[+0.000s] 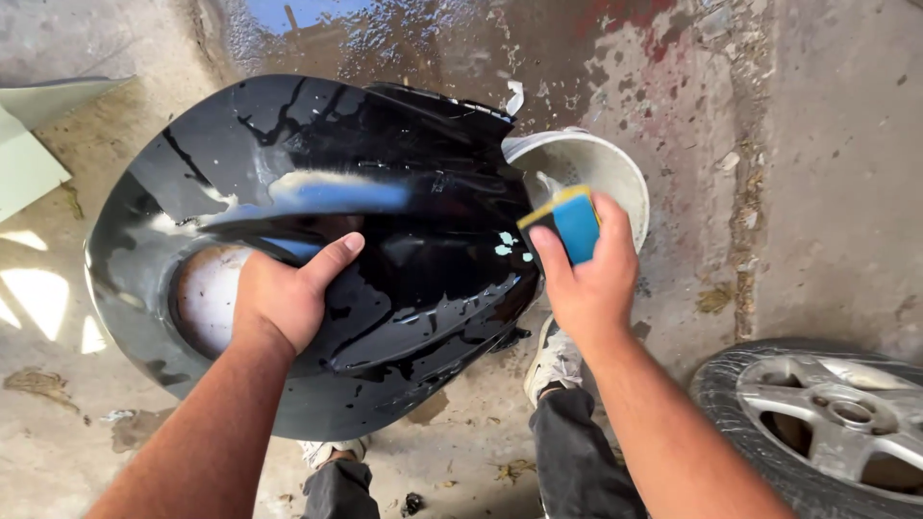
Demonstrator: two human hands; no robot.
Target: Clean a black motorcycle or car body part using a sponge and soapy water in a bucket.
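Glossy black body panel [385,259], wet, judged slippery and stiff, was propped above the concrete floor [827,173]. Left hand [284,293] clasped its opening's edge; right hand [586,274] pinched a blue-yellow sponge block [569,221] beside a white bucket [615,173].

Left hand [288,293] grips the edge of a wet, glossy black body panel [404,288], thumb lying on its surface; right hand [586,279] presses a blue-and-yellow sponge block [569,223] at the panel's right edge; white bucket [586,173] just behind; wheel with silver rim [827,423] lower right; puddled concrete floor [827,173].
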